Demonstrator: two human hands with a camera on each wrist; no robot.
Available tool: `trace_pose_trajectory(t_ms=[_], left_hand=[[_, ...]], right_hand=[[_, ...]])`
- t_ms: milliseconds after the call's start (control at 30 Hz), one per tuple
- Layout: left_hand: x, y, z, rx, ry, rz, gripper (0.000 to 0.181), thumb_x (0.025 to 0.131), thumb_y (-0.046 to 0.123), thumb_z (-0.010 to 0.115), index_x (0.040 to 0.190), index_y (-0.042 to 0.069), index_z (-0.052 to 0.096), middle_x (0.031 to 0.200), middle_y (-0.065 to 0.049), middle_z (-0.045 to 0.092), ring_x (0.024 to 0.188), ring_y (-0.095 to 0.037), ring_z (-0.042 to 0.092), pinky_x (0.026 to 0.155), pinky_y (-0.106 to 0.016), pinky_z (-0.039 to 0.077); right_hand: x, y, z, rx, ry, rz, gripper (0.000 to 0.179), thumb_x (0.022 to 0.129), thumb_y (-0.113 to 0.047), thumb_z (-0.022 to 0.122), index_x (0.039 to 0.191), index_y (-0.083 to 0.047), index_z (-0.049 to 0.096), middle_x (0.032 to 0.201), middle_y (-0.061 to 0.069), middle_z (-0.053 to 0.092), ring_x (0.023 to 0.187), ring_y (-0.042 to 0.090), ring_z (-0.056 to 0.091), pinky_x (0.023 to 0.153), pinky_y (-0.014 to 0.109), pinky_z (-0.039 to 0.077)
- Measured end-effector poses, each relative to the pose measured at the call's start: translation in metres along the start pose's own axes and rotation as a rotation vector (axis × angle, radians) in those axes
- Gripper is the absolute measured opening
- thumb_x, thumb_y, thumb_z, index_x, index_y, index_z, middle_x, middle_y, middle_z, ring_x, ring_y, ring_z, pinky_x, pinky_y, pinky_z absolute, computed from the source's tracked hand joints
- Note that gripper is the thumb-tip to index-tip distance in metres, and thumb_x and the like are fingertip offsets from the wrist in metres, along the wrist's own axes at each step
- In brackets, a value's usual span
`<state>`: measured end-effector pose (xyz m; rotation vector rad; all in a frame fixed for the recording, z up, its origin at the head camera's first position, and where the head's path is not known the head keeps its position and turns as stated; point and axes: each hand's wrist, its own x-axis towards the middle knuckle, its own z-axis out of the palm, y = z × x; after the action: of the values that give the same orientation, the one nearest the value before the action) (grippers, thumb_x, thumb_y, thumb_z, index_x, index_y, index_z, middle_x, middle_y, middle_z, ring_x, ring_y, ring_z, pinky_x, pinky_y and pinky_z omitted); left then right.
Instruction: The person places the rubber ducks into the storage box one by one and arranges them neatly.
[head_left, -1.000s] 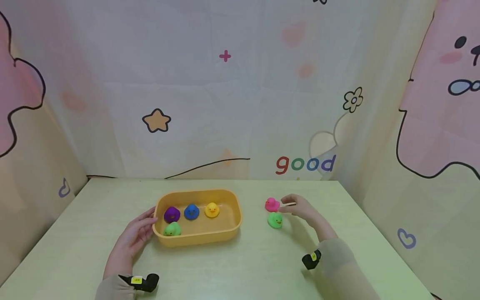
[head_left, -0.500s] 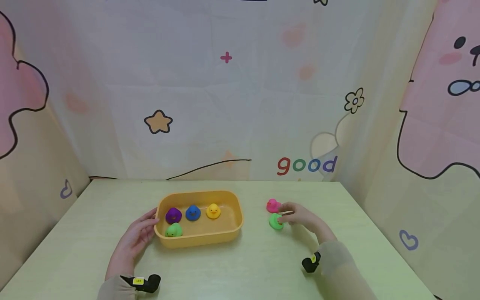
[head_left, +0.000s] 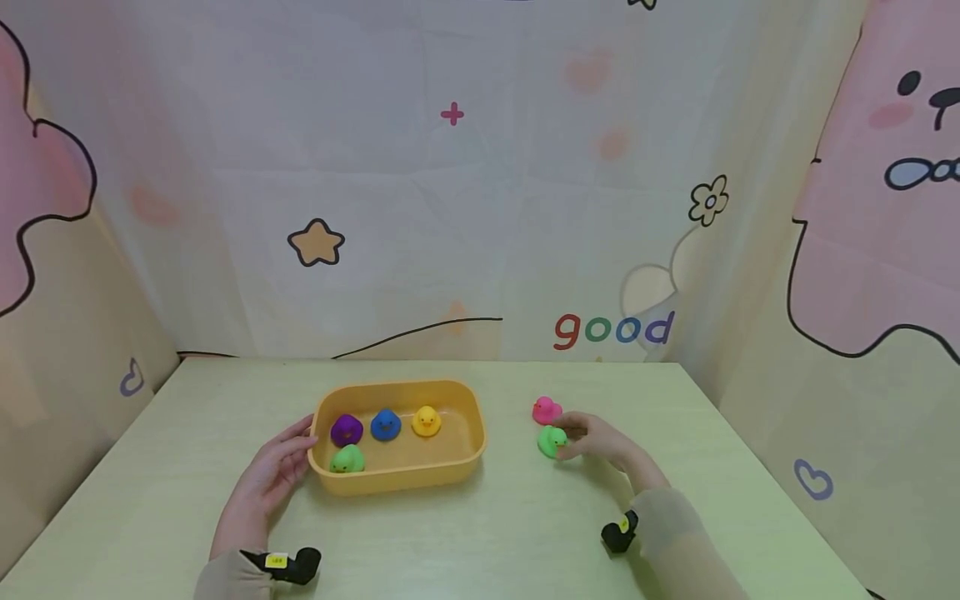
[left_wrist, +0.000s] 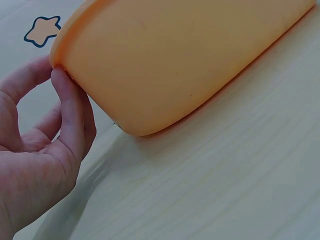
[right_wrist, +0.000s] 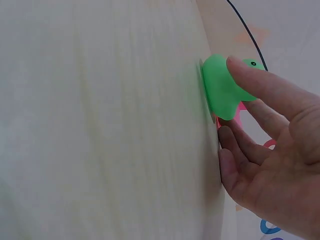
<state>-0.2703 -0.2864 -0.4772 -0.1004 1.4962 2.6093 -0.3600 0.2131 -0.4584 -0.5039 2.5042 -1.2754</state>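
Observation:
My left hand [head_left: 273, 479] pinches the left rim of a yellow-orange plastic tub [head_left: 397, 481]; the left wrist view shows thumb and finger at the rim of the tub [left_wrist: 165, 65]. Inside it sit a purple rubber duck [head_left: 347, 431], a blue one, a yellow one and a light green one. On the tabletop to the right, my right hand [head_left: 600, 442] has thumb and fingers around a green rubber duck [head_left: 551, 442]. Seen from the right wrist, the thumb lies across the green duck [right_wrist: 220, 87], other fingers behind. A pink rubber duck [head_left: 547, 410] stands just beyond, partly hidden in that view.
The pale wooden tabletop [head_left: 450, 550] ends at a printed cloth backdrop [head_left: 495, 233], with cloth walls at left and right. Each wrist wears a black camera, the left camera [head_left: 292, 567] and the right camera [head_left: 620, 532].
My right hand has come nearer and down from beside the pink duck, and its thumb and fingers have closed around the green duck. My left hand stays at the tub's rim.

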Motion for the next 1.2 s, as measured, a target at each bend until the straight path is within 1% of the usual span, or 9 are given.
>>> trace_pose_trajectory(t_ms=[133,200,400,633,833,900,967,1067,1200], left_hand=[[-0.001,0.001,0.001,-0.005,-0.007,0.002,0.038,0.097,-0.002,0.049,0.099,0.030,0.069,0.101,0.010,0.068,0.089,-0.001,0.065,0.078,-0.014,0.053],[-0.001,0.002,0.001,-0.005,-0.011,0.005,0.038,0.097,-0.002,0.049,0.099,0.030,0.069,0.101,0.010,0.069,0.089,-0.001,0.066,0.078,-0.014,0.053],[-0.002,0.003,0.002,-0.013,-0.001,-0.006,0.038,0.096,-0.002,0.051,0.098,0.030,0.071,0.102,0.011,0.069,0.089,-0.001,0.066,0.078,-0.014,0.053],[-0.002,0.004,0.003,-0.003,0.004,-0.016,0.038,0.097,-0.002,0.051,0.098,0.031,0.071,0.102,0.012,0.069,0.091,0.000,0.065,0.079,-0.014,0.053],[-0.002,0.003,0.003,-0.006,0.022,-0.029,0.037,0.097,-0.001,0.051,0.096,0.031,0.071,0.102,0.012,0.068,0.091,-0.001,0.065,0.079,-0.014,0.053],[-0.003,0.003,0.004,-0.007,0.024,-0.031,0.037,0.097,-0.001,0.051,0.096,0.031,0.071,0.101,0.012,0.069,0.091,-0.001,0.065,0.078,-0.014,0.053],[-0.003,0.002,0.003,-0.007,0.018,-0.027,0.037,0.097,0.000,0.051,0.096,0.031,0.070,0.102,0.012,0.068,0.090,-0.001,0.065,0.078,-0.014,0.053],[-0.002,0.002,0.003,0.004,0.011,-0.016,0.035,0.097,0.000,0.051,0.098,0.031,0.068,0.102,0.012,0.068,0.090,0.000,0.065,0.078,-0.014,0.053],[0.000,0.000,0.002,0.029,0.020,-0.009,0.034,0.098,0.002,0.051,0.099,0.032,0.067,0.103,0.013,0.068,0.091,0.000,0.065,0.080,-0.014,0.052]], right_hand=[[0.000,0.000,0.003,0.015,0.003,-0.021,0.059,0.080,-0.006,0.077,0.134,0.003,0.053,0.142,0.024,0.049,0.131,0.041,0.044,0.112,0.055,0.034],[0.000,-0.001,0.004,0.016,0.012,-0.016,0.058,0.080,-0.005,0.076,0.133,0.002,0.054,0.141,0.024,0.050,0.131,0.042,0.044,0.112,0.056,0.034],[0.002,0.000,0.006,0.023,0.040,0.019,0.050,0.082,-0.004,0.075,0.129,0.003,0.057,0.133,0.021,0.057,0.122,0.036,0.051,0.110,0.054,0.038],[0.003,-0.002,0.008,0.010,0.055,0.041,0.049,0.084,-0.007,0.074,0.129,0.003,0.057,0.129,0.020,0.059,0.118,0.032,0.053,0.110,0.053,0.037],[-0.001,-0.007,0.010,0.008,0.084,0.042,0.049,0.089,-0.013,0.070,0.131,0.006,0.054,0.130,0.023,0.056,0.119,0.037,0.051,0.109,0.055,0.037],[-0.003,-0.010,0.010,0.023,0.087,0.053,0.050,0.090,-0.014,0.069,0.132,0.006,0.052,0.133,0.024,0.054,0.122,0.038,0.050,0.108,0.054,0.038],[-0.005,-0.013,0.010,0.041,0.072,0.062,0.051,0.091,-0.015,0.067,0.134,0.006,0.050,0.136,0.025,0.052,0.122,0.037,0.050,0.106,0.052,0.042],[-0.008,-0.019,0.008,0.101,0.053,0.080,0.052,0.092,-0.015,0.065,0.137,0.005,0.047,0.138,0.025,0.050,0.117,0.031,0.054,0.102,0.046,0.047],[-0.009,-0.028,0.005,0.195,0.045,0.071,0.055,0.094,-0.012,0.062,0.142,0.005,0.041,0.141,0.028,0.045,0.108,0.022,0.057,0.101,0.040,0.048]])
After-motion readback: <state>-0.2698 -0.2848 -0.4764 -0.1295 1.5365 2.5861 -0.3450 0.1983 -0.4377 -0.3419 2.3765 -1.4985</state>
